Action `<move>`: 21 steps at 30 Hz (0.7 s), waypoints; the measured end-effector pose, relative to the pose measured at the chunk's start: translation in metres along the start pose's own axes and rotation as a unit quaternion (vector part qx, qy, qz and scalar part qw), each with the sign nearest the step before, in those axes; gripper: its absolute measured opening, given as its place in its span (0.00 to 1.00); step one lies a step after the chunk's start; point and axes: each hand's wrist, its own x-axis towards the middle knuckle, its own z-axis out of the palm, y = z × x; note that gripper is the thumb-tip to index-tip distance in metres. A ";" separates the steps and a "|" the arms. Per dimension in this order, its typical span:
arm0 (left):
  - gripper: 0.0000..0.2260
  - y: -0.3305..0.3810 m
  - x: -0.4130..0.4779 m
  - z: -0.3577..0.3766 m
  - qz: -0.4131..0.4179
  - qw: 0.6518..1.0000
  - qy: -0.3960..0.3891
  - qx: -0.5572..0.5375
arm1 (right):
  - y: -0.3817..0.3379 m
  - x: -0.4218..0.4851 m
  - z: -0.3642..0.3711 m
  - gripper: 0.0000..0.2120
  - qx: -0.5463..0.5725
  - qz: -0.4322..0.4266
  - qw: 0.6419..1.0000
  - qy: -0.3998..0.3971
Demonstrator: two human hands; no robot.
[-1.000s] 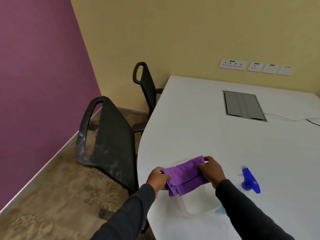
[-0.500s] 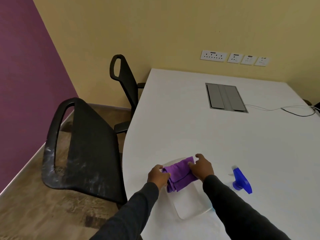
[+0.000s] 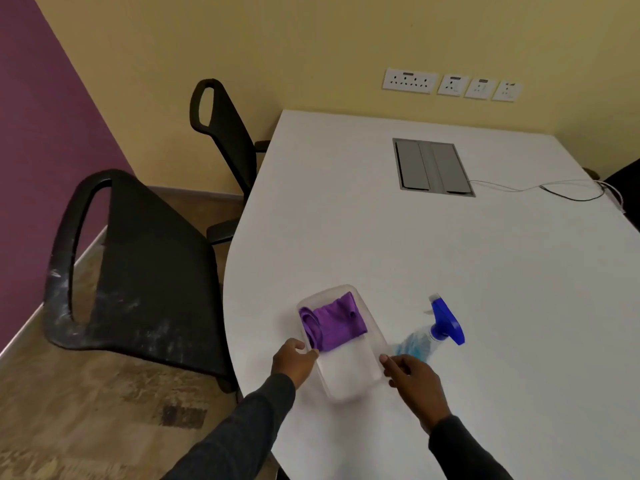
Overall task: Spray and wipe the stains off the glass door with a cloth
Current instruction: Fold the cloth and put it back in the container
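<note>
A folded purple cloth [image 3: 334, 323] lies in the far half of a clear plastic tray [image 3: 349, 379] near the white table's front left edge. My left hand [image 3: 294, 360] rests at the tray's left rim with loosely curled fingers that hold nothing. My right hand [image 3: 412, 379] is at the tray's right rim, its fingertip just touching it, and it too is empty. A spray bottle [image 3: 434, 332] with a blue trigger head and blue liquid lies on its side just right of the tray, beyond my right hand. No glass door is in view.
The white table [image 3: 415, 244] has a grey cable hatch [image 3: 433, 168] and cables [image 3: 568, 190] at its far right. Two black chairs stand to the left, one [image 3: 138, 271] close to the table edge and one [image 3: 225, 133] farther back. Wall sockets [image 3: 450, 85] are on the yellow wall.
Both hands held the purple cloth over the tray; now it lies in the tray and both hands have let go and drawn back to the tray's sides.
</note>
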 end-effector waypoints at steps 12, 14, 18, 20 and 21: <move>0.23 -0.001 -0.017 0.029 -0.029 0.999 -0.002 -0.029 | 0.009 0.011 -0.063 0.32 0.027 -0.112 0.986 0.119; 0.26 -0.002 -0.019 0.031 -0.029 0.999 -0.003 -0.029 | 0.004 0.019 -0.064 0.30 0.029 -0.134 0.983 0.118; 0.29 -0.002 -0.020 0.033 -0.030 0.999 -0.012 -0.031 | -0.004 0.029 -0.067 0.22 0.069 -0.112 0.987 0.094; 0.29 -0.001 -0.021 0.033 -0.031 0.999 -0.013 -0.031 | -0.010 0.028 -0.072 0.19 0.071 -0.120 0.985 0.102; 0.29 0.000 -0.022 0.033 -0.031 0.999 -0.014 -0.030 | -0.014 0.027 -0.076 0.19 0.073 -0.128 0.982 0.118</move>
